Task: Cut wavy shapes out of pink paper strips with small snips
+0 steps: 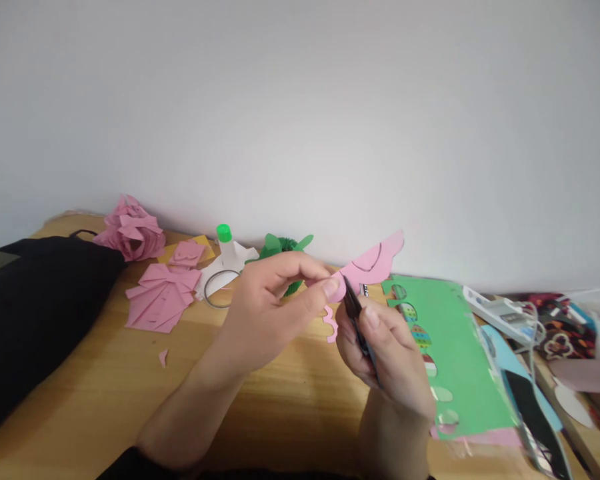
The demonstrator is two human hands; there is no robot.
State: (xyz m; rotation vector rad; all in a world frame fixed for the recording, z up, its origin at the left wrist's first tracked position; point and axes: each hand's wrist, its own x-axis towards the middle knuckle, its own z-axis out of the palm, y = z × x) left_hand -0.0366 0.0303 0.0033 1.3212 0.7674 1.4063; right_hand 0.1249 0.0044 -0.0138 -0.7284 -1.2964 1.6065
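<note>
The left hand (267,317) angles rightward, pinching the pink paper (375,264).

The paper piece (364,267) is pink with dark curved lines, the scissors (353,303) black. The tube (226,249) is whitish with a bright green cap (224,233), the desk (290,393) light brown and wood-grained.

The left hand (273,310) pinches a pink paper piece (373,261) with dark drawn curves; the right hand (393,350) holds black scissors (352,303) at its lower edge. On the table (290,413), folded pink paper (161,300) lies left of a green sheet (460,353).
</note>
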